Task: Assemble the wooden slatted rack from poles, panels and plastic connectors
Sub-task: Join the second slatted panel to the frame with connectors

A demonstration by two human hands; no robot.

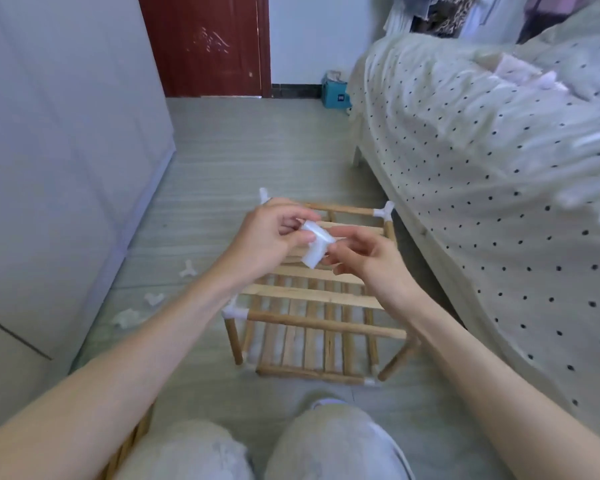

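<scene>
Connector (316, 247), white plastic, held up in mid-air between both hands, above the rack's top slats. Left hand (270, 239) has its grip clamped on the connector's upper end, fingers curled round it w/ thumb on the near side. Right hand (362, 255) pinches the lower right side of the same piece, fingertips together on it. Exact shape of the piece hard to tell, blurred.

Rack (312, 299) stands on the floor (222, 161) directly below the hands, partly built: top slatted panel, a lower slatted panel under it, round wooden poles as legs & rails. White corner joints show at the front-left corner (234, 312), the far-right corner (383, 212) & the far-left corner (264, 195); the latter pokes out just behind the left hand. Front-right top corner is hidden by the right forearm. Near-right leg is tilted outward.

Loose white connectors (153, 299) lie scattered on the floor left of the rack, near the white wardrobe (49, 150). Bed w/ dotted cover (482, 174) runs along the right side, just beside the rack. Red-brown door (205, 43) at the far end, teal box (334, 91) on the floor by the bed's far corner. Person's knees in grey trousers (326, 445) at bottom edge; some wooden pieces (129, 445) beside the left knee.
</scene>
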